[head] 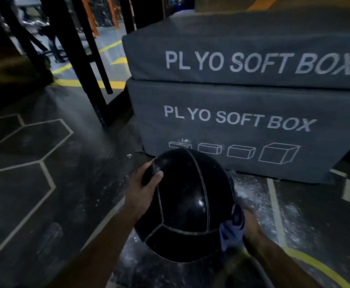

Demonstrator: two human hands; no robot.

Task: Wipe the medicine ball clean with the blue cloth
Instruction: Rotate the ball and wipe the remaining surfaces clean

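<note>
Grips the ball with the left hand, holds a blue cloth against it with the right hand. Dim gym, dusty dark floor, grey boxes behind.

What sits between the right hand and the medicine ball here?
The blue cloth, bunched between the right hand and the medicine ball, at its lower right side, in the head view.

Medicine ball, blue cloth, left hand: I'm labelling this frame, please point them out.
medicine ball [186, 204], head view, glossy middle panel.
blue cloth [230, 235], head view, bunched fold beside the ball.
left hand [142, 186], head view, back of the hand.
</note>
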